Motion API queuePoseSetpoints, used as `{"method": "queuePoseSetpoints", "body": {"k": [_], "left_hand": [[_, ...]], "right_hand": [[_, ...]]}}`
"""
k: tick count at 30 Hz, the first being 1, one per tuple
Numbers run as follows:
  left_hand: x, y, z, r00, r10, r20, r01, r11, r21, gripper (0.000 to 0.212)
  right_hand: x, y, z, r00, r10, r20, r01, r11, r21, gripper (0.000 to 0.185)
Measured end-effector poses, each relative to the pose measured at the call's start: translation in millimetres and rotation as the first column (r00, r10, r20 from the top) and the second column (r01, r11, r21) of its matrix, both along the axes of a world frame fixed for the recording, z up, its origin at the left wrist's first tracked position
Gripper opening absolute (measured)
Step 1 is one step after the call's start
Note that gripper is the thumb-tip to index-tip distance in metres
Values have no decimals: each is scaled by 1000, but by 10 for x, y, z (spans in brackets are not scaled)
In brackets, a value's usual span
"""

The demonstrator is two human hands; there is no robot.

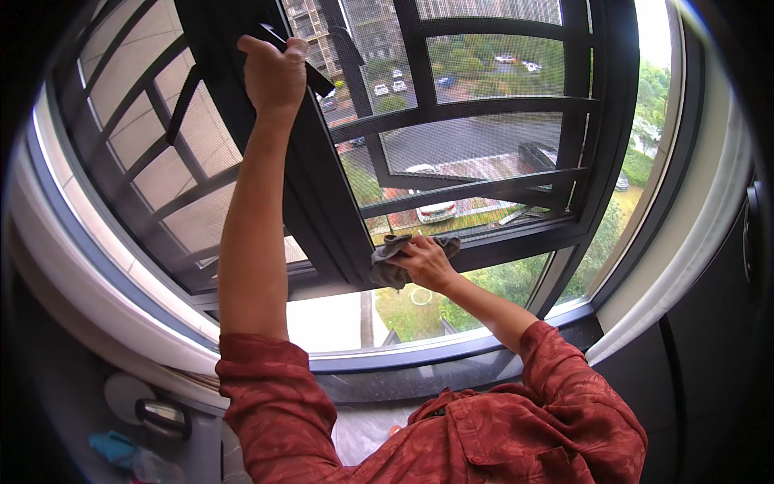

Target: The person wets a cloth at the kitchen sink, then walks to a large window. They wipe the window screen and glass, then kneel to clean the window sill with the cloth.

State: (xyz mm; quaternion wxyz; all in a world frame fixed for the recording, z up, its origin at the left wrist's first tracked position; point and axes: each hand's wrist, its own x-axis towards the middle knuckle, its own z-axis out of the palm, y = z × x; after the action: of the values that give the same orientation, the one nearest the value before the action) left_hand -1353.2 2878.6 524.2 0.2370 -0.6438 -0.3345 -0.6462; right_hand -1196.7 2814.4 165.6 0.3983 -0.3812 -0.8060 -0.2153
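My left hand (277, 75) is raised at the upper left, its fingers closed around the black window handle (319, 80) on the dark frame. Lower down, my right hand (428, 264) presses a grey cloth (390, 261) against the bottom corner of the dark metal window frame (335, 212). The cloth bunches beneath and around its fingers. Beyond it is a mesh insect screen (471, 145), with dark bars behind. Part of the handle is hidden by my left hand.
Below the frame runs a dark stone windowsill (417, 381). A light curtain (683, 272) hangs at the right, another (115, 302) at the left. A second handle (181, 106) is on the left sash. A blue item (113, 449) lies blurred at the lower left.
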Motion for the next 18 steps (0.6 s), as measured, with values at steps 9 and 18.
{"method": "queuePoseSetpoints", "body": {"k": [9,18], "left_hand": [[41,-219,13,999,-42,34,46,992,-117,40],[29,-4,-83,931,-334,146,348,933,-87,63]], "right_hand": [[-126,-95,-5,981,-11,-194,-6,997,-83,28],[-61,-685,-2,742,-5,-670,-271,912,-307,36]]}}
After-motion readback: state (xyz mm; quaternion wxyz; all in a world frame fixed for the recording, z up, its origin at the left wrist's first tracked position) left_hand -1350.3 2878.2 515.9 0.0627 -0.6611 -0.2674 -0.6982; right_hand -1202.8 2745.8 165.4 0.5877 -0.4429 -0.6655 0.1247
